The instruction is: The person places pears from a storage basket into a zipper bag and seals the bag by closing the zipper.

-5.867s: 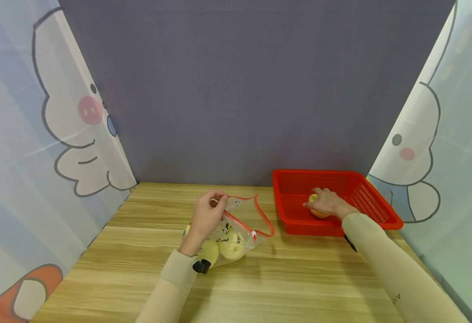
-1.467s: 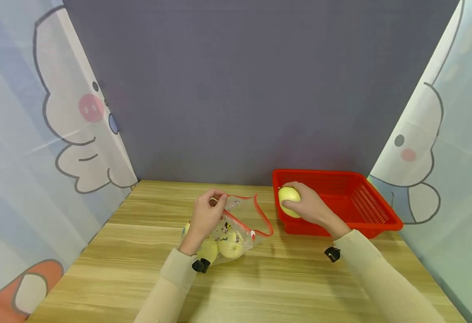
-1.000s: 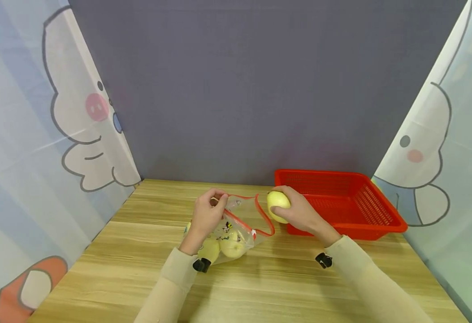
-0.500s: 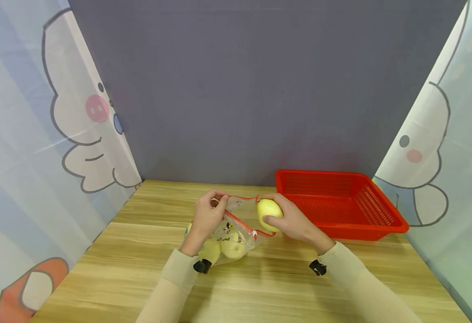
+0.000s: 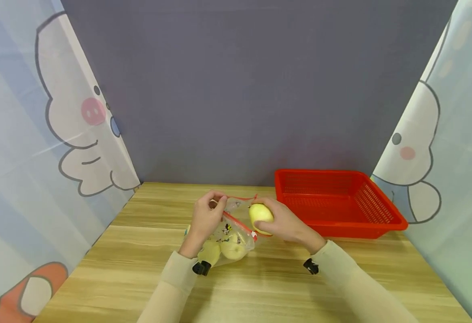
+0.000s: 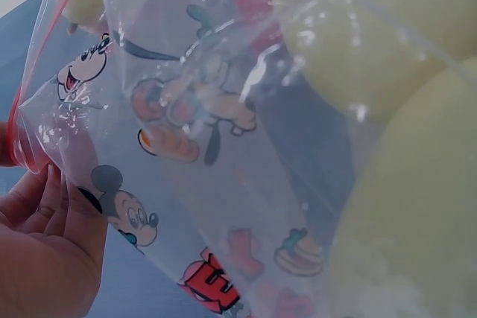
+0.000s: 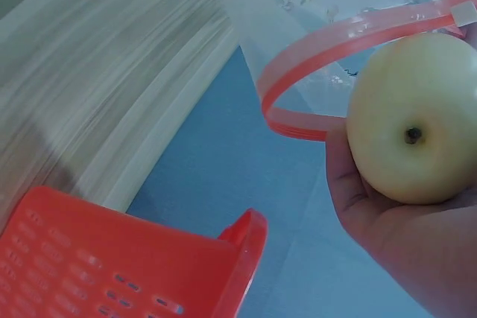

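A small curtained booth around a table; whether in a home or a studio cannot be told.
The left curtain carries a pale cartoon figure with a pink snout, the right curtain another with a pink cheek, and together they close in both sides. A plain dark grey backdrop stands across the wood-grain table's far edge. The red basket and cartoon-printed zip bag are everyday household goods.

Cartoon-printed curtains flank a grey backdrop behind a wooden table.
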`<state>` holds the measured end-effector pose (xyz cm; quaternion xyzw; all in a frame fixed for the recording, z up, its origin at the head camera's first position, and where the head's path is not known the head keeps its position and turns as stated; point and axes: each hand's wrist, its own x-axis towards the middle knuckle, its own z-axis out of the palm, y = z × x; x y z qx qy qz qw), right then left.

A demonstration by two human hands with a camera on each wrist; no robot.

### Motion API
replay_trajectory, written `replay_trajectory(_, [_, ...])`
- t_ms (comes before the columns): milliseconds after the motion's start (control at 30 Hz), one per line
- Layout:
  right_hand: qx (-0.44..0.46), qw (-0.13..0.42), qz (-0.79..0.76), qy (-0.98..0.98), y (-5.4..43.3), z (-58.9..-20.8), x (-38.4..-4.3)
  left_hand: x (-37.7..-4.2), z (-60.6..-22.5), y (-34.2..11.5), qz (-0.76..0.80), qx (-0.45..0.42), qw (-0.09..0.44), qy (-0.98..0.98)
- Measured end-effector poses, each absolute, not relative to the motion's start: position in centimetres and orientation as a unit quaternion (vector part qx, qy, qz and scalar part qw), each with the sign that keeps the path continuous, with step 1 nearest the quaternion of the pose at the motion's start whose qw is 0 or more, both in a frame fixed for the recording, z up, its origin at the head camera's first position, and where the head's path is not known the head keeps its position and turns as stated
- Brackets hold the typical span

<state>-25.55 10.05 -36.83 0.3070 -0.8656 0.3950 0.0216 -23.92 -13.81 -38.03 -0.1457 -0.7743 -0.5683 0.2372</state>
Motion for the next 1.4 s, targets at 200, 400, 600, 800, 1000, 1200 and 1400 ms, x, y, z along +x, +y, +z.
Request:
replay_trajectory(200, [0.292, 0.023, 0.378, -0.878, 9.2, -36.7, -25.7, -24.3, -38.6, -13.9, -0.573, -0.149, 0.237, -0.770])
replay_trajectory(400, [0.264, 0.028, 0.362, -0.894, 8.3, -36.8, -25.9, -24.5, -38.8, -14.2, -0.571, -0.156, 0.244, -0.768])
replay_trajectory(600, [0.244, 0.033, 0.347, -0.905, 7.6, -36.6, -26.0, -24.5, -38.8, -14.5, -0.575, -0.148, 0.250, -0.765])
replay_trajectory(800, [0.267, 0.048, 0.315, -0.909, 7.3, -35.9, -26.1, -24.5, -38.5, -14.4, -0.561, -0.149, 0.252, -0.774])
replay_trajectory(1000, [0.304, 0.070, 0.319, -0.895, 7.8, -35.6, -26.1, -24.5, -38.1, -14.4, -0.557, -0.155, 0.261, -0.773])
replay_trajectory(1200, [0.328, 0.094, 0.328, -0.881, 8.3, -35.6, -26.3, -24.4, -38.1, -14.2, -0.561, -0.163, 0.250, -0.772])
replay_trajectory(1400, [0.333, 0.092, 0.327, -0.880, 8.4, -35.6, -26.4, -23.9, -38.1, -14.0, -0.546, -0.162, 0.221, -0.792])
